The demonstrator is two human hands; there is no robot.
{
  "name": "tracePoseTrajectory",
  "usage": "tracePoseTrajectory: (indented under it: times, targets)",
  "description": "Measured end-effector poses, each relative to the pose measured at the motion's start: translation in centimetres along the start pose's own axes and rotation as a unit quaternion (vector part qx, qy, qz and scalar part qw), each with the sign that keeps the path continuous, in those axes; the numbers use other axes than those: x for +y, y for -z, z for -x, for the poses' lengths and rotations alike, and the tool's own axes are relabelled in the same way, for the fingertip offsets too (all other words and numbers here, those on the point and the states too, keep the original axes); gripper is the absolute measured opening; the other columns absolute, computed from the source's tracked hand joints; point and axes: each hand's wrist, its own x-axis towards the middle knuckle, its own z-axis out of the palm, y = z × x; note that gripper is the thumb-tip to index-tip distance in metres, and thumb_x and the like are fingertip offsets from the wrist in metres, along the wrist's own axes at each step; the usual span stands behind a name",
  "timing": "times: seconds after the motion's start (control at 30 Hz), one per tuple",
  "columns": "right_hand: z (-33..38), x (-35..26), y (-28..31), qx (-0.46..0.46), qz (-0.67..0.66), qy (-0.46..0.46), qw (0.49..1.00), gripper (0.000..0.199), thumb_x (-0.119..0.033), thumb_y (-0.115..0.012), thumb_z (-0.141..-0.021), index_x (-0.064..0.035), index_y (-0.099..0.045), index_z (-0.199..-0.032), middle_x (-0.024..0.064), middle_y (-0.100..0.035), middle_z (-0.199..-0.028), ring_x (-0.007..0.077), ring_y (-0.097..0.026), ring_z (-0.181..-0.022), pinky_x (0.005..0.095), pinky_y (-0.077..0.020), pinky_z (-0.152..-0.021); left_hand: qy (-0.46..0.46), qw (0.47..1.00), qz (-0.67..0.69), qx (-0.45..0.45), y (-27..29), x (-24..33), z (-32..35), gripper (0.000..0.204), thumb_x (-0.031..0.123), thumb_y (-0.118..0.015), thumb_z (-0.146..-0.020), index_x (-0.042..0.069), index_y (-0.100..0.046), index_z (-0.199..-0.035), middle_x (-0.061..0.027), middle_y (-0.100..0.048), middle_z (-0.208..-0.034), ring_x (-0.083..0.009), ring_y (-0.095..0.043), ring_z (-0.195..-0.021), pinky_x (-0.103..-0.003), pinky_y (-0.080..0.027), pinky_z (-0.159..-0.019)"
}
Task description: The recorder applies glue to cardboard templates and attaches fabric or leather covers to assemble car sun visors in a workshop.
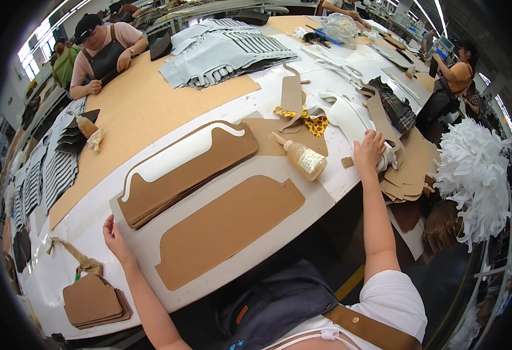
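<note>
1. long white bench (326,201) runs through a busy workshop, with other people at work along its far side and at the far right.
2. left hand (116,236) rests at the near left on the edge of a pale backing sheet (145,251), fingers loosely open and flat, gripping nothing.
3. on that sheet lies a single brown cut piece (227,227), just near of a stack of brown pieces (186,175) topped by a white shaped piece (180,154).
4. right hand (370,149) reaches to the right onto a pile of white strips (349,116); fingers curl down on them, but a firm grip cannot be told.
5. a glue bottle (302,157) lies tilted between the stack and the right hand.
</note>
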Motion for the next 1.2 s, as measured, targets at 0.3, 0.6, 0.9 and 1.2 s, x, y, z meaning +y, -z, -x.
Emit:
tracePoseTrajectory:
  times: [0.3,0.6,0.9,1.2]
  targets:
    - [-0.5,0.4,-0.1,0.003,-0.001,0.008,1.0,0.052,-0.024,-0.088,-0.08,-0.0071,-0.058,-0.119,0.0127,-0.059,-0.12,0.0313,-0.054,-0.121,0.0464,-0.0409,-0.102,-0.004,1.0,-0.006,0.005,-0.1,-0.5,-0.2,0.032,0.006,-0.047,-0.107,0.0,-0.062,-0.134,-0.0087,-0.064,-0.13,-0.0174,-0.059,-0.121,-0.033,-0.046,-0.105]
    - [-0.1,0.1,0.8,-0.007,-0.008,0.045,0.999,0.034,-0.023,-0.086,-0.082,-0.0075,-0.065,-0.103,0.0129,-0.065,-0.113,0.0324,-0.061,-0.112,0.0474,-0.0403,-0.101,-0.04,0.999,-0.03,0.016,0.0,-0.9,-0.2,0.031,0.008,-0.048,-0.107,0.002,-0.064,-0.133,-0.0059,-0.065,-0.127,-0.016,-0.058,-0.118,-0.033,-0.045,-0.101]
    - [-2.2,-4.5,9.0,-0.239,-0.666,-0.082,0.702,0.049,-0.019,-0.077,-0.092,0.0003,-0.065,-0.135,0.0089,-0.076,-0.11,0.0166,-0.073,-0.091,0.0308,-0.0582,-0.079,-0.143,0.989,0.008,-0.028,-3.1,5.9,3.5,0.029,0.011,-0.05,-0.108,0.003,-0.064,-0.132,-0.0067,-0.067,-0.125,-0.014,-0.06,-0.114,-0.03,-0.048,-0.096]
    - [4.0,-11.5,23.3,-0.531,-0.681,0.233,0.447,0.054,-0.016,-0.077,-0.093,0.0017,-0.062,-0.142,0.0097,-0.072,-0.126,0.0126,-0.066,-0.113,0.028,-0.05,-0.101,-0.006,0.806,0.224,-0.548,-7.8,13.4,17.1,0.094,0.064,-0.067,-0.096,-0.001,-0.04,-0.158,-0.0162,-0.051,-0.155,-0.0281,-0.049,-0.144,-0.045,-0.039,-0.117]
